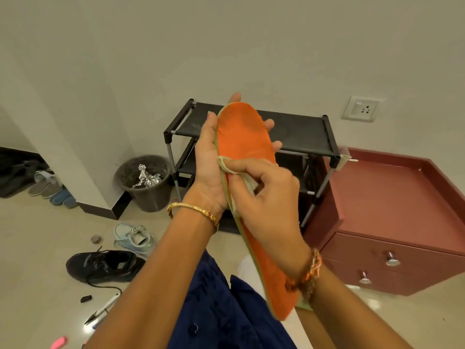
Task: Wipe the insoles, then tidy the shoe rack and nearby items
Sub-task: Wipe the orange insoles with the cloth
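- The orange insole (pixel 245 139) is held up in front of the black shoe rack (pixel 297 133), toe end uppermost and heel end down by the person's lap; its orange face is turned to the camera, with a pale green edge along its left side
- The left hand (pixel 210 159) grips the insole from behind at its upper half; thumb laid along the left edge, fingertips curling round past the toe and the right edge; a gold bangle (pixel 193 210) sits on that wrist
- The right hand (pixel 266 195) pinches a small pale cloth (pixel 226 165) against the insole's middle; forefinger stretched across the orange face, other fingers curled over the cloth; a braided orange wristband (pixel 314 268) sits on that wrist
- Right of the shoe rack, just beside it, stands a dark red drawer cabinet (pixel 392 222) with metal knobs; above it a wall socket (pixel 360 108)
- Left of the rack stands a dark bin (pixel 148 195) holding crumpled foil
- On the floor in front of the bin lie a light blue sneaker (pixel 133 239) and, nearer the camera, a black sneaker (pixel 103 265); more shoes sit far left of the rack, round a wall corner
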